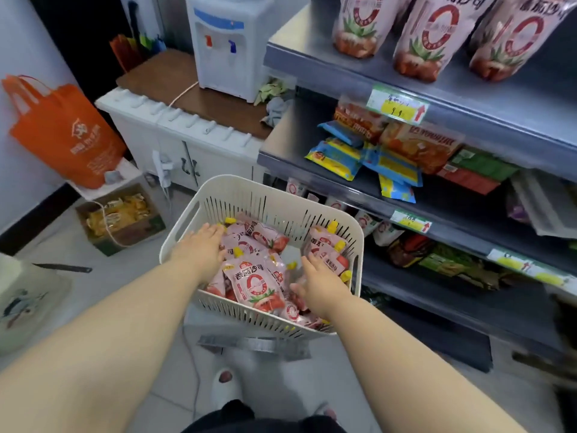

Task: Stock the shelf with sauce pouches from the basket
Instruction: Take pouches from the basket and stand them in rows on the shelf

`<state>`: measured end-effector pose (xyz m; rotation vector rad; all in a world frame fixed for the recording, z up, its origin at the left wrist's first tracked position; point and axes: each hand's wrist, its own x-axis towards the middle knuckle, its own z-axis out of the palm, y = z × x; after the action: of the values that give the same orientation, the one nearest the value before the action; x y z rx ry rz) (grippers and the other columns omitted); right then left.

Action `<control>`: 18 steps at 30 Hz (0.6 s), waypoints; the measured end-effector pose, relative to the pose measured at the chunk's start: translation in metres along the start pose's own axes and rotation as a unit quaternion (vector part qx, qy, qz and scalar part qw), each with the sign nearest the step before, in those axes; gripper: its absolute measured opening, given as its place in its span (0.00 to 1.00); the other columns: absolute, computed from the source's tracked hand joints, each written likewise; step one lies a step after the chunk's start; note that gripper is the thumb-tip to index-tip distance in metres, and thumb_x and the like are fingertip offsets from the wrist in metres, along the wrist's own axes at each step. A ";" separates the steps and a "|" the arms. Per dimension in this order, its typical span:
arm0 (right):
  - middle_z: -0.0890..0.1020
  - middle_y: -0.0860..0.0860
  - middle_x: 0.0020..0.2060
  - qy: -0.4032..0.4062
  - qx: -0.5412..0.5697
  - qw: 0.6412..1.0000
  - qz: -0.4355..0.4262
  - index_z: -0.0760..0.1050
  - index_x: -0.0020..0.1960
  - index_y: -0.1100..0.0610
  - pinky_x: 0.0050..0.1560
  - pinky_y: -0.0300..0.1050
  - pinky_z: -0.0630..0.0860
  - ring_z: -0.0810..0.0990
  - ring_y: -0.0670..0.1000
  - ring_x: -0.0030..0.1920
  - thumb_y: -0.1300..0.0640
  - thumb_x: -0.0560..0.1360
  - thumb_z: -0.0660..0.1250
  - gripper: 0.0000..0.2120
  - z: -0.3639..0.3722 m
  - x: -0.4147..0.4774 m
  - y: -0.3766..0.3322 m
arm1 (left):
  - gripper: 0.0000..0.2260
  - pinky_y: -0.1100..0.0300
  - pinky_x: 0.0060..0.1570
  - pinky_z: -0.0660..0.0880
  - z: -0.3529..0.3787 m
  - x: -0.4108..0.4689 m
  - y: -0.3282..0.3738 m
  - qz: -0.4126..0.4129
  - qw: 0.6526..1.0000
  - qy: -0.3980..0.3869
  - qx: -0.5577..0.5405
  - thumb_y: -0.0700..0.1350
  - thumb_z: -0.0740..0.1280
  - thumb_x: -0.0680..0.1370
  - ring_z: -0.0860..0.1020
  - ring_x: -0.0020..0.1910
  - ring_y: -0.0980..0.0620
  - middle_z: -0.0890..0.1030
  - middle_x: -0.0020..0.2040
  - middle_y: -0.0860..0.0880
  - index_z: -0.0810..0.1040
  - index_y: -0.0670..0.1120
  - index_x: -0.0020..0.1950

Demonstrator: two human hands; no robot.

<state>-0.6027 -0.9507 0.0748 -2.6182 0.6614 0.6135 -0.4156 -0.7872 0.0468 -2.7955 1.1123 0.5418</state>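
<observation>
A cream slotted basket [249,192] stands in front of me on a stool and holds several pink sauce pouches [256,285] with yellow caps. My left hand [199,248] reaches in over the basket's left rim, fingers straight, touching the pouches at the back left. My right hand [321,282] lies flat over the pouches on the right side, fingers spread and relaxed. Neither hand grips anything. On the top shelf [312,48] at the upper right, three matching pouches [434,35] stand upright in a row.
The grey shelf unit's middle shelf [281,151] carries blue, orange and green snack packets, with lower shelves beneath. A water dispenser [224,42] sits on a cabinet behind the basket. An orange bag [62,129] and a carton [121,217] stand at the left.
</observation>
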 end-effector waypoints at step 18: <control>0.74 0.54 0.67 -0.006 0.296 0.944 0.144 0.67 0.70 0.57 0.62 0.45 0.70 0.73 0.55 0.65 0.58 0.79 0.60 0.20 0.040 0.057 -0.039 | 0.23 0.50 0.68 0.65 0.039 0.056 0.002 -0.052 0.987 -0.128 -0.076 0.43 0.59 0.79 0.66 0.69 0.42 0.59 0.74 0.41 0.61 0.41 0.73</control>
<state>-0.5502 -0.9212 0.0228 -1.9744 1.0496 0.4216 -0.3906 -0.8168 -0.0092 -2.7828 0.9036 0.9805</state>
